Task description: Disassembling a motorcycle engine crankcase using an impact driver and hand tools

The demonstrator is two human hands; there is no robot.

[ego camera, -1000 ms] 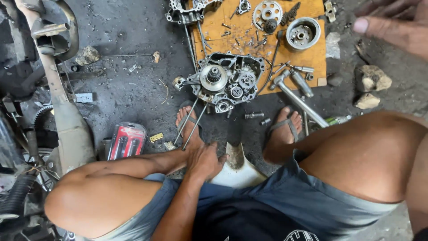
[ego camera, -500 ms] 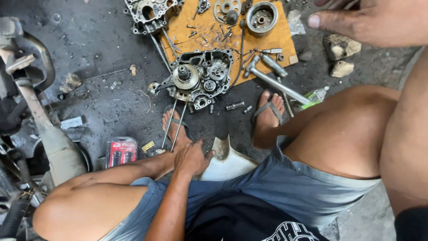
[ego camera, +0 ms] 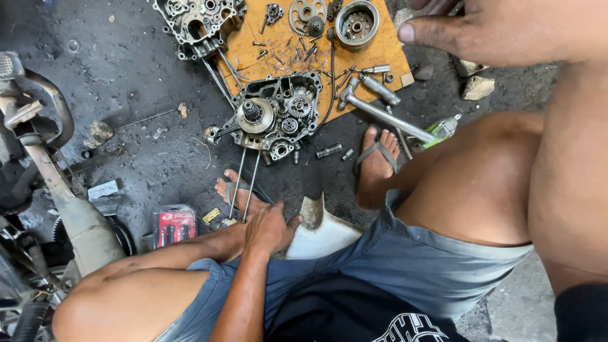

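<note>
Below, the left hand (ego camera: pixel 269 229) rests empty and loose-gripped by the open engine case (ego camera: pixel 277 115) holding gears (ego camera: pixel 297 105).

On the orange board (ego camera: pixel 380 60) ahead of you, a round rotor (ego camera: pixel 357 24) sits near the far right corner, a toothed sprocket (ego camera: pixel 304 12) beside it, and an engine cover (ego camera: pixel 198 22) overhangs the far left corner. A long-handled wrench (ego camera: pixel 380 113) lies off the board's right edge. A red blister pack (ego camera: pixel 174 223) rests on the ground by an exhaust pipe (ego camera: pixel 76 218).

bare floor (ego camera: pixel 145 69) left, engine case (ego camera: pixel 275 114) ahead
</note>
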